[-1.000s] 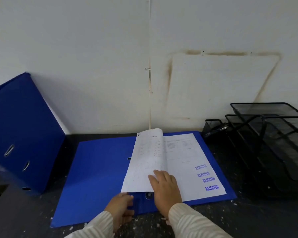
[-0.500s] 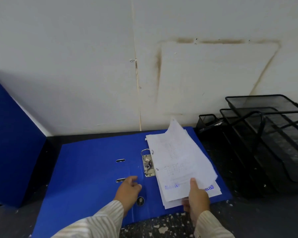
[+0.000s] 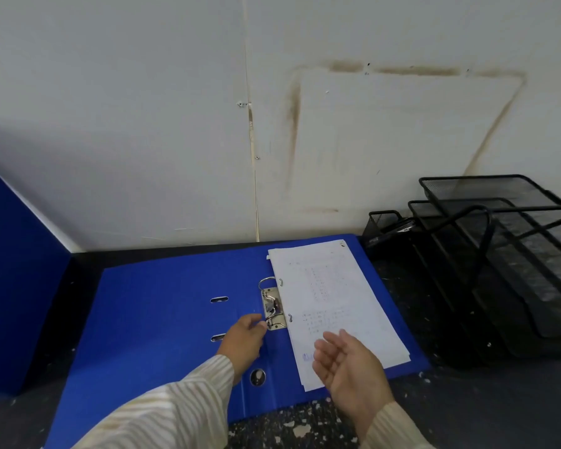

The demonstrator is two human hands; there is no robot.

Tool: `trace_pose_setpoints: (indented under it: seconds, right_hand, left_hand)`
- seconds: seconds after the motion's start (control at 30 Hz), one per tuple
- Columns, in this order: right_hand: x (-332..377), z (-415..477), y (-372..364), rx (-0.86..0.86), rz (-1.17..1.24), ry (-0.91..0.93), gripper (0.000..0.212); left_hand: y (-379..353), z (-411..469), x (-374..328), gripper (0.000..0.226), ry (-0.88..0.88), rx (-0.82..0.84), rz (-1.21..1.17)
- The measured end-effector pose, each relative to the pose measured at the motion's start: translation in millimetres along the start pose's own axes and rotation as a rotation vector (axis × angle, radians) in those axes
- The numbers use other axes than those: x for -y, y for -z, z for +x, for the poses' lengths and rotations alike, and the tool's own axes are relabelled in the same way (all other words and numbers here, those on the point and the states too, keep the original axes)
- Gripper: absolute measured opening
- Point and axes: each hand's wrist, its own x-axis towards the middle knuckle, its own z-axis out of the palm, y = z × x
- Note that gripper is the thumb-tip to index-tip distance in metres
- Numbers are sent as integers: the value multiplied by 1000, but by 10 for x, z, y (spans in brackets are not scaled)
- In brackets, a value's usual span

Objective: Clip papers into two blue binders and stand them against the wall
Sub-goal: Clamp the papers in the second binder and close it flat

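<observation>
An open blue binder (image 3: 162,306) lies flat on the dark desk. Its metal ring mechanism (image 3: 272,307) sits at the middle, and a stack of white papers (image 3: 327,296) lies on the right half beside the rings. My left hand (image 3: 245,340) reaches toward the lower end of the mechanism, fingertips at its lever. My right hand (image 3: 348,364) hovers open, palm up, above the papers' near edge and holds nothing. A second blue binder (image 3: 10,270) stands against the wall at the far left, partly cut off by the frame.
A black wire-mesh stack of letter trays (image 3: 506,254) stands at the right against the wall. A small black mesh holder (image 3: 386,222) sits behind the binder's far right corner. The white wall (image 3: 175,124) rises directly behind the desk.
The papers came down flat onto the binder's right half. My right hand let go of them and opened. My left hand moved up to the ring mechanism.
</observation>
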Motion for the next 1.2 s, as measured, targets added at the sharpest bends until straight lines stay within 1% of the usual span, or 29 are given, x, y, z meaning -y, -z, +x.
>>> trace_pose_setpoints:
  seconds: [0.07,0.1,0.17,0.2,0.3,0.37,0.4,0.53,0.7,0.9,1.03,1.13,1.2]
  right_hand:
    - [45,52,-147,-50,-278,223,16]
    - [59,93,-201,-73,-486,329,16]
    - [37,225,-251,-65,-939,517,28]
    - [4,305,-257,-46,-1118,585,35]
    - [-141,581,-264,28,-1514,659,50]
    - [-240,719,-230,24,-1738,663,56]
    - [-287,769,-195,7,-1807,675,59]
    - [-416,893,-50,-59,-1948,770,65]
    - [-464,986,-19,-101,-1978,796,66]
    - [-483,1019,-1,-96,-1962,805,66]
    - [-487,1009,-15,-103,-1967,817,73]
    - [-480,983,-19,-100,-1963,804,65]
    - [-464,958,-33,-90,-1953,777,61]
  left_hand:
    - [-11,15,-15,25,1,6,-40]
    - [-13,24,-15,22,4,5,-57]
    - [-15,42,-10,20,20,0,-85]
    - [-14,54,-2,21,29,-3,-93]
    - [-4,104,25,25,49,-5,-107]
    - [1,142,41,26,53,0,-122]
    - [4,161,45,26,54,3,-128]
    - [-1,205,44,23,59,36,-141]
    - [14,231,46,23,34,76,-90]
    - [-18,284,-33,28,-23,161,75]
    - [-25,334,-51,28,-69,199,213]
    - [-41,341,-28,30,-107,171,316]
    - [-37,346,-4,28,-126,167,329]
